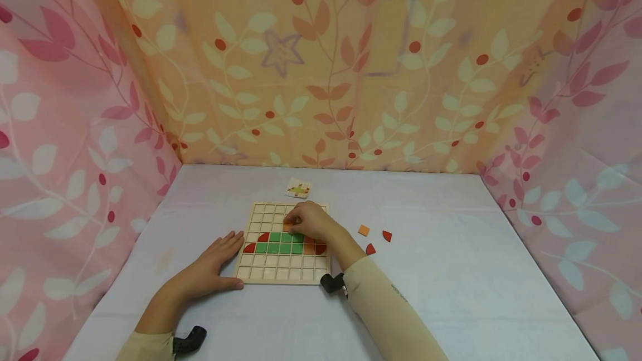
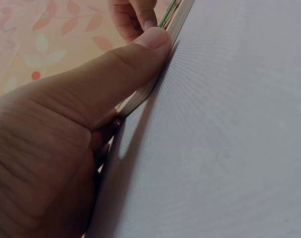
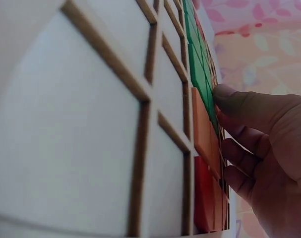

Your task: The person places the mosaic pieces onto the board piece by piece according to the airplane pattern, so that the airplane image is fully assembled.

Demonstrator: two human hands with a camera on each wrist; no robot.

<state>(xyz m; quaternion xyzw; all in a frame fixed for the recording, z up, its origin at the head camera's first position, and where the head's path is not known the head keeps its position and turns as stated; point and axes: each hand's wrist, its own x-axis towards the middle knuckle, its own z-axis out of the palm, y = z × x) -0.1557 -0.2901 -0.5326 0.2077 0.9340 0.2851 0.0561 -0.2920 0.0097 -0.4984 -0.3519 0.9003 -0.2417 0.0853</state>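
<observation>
A wooden grid board (image 1: 281,273) lies on the table, with two rows of green tiles (image 1: 273,248) and red quarter-round pieces (image 1: 249,248) at their ends. My right hand (image 1: 312,222) reaches over the board and pinches an orange square tile (image 1: 287,228) just above the green rows. In the right wrist view, the thumb (image 3: 239,101) is by the green tiles and the other fingers are bent. My left hand (image 1: 213,263) rests at the board's left edge, fingers extended. Its thumb (image 2: 152,39) touches the board's edge in the left wrist view.
Right of the board lie a loose orange square (image 1: 363,230) and two red quarter-round pieces (image 1: 387,235). A small picture card (image 1: 298,188) lies behind the board. Patterned cloth (image 1: 321,71) encloses the white table (image 1: 426,294) at the back and sides.
</observation>
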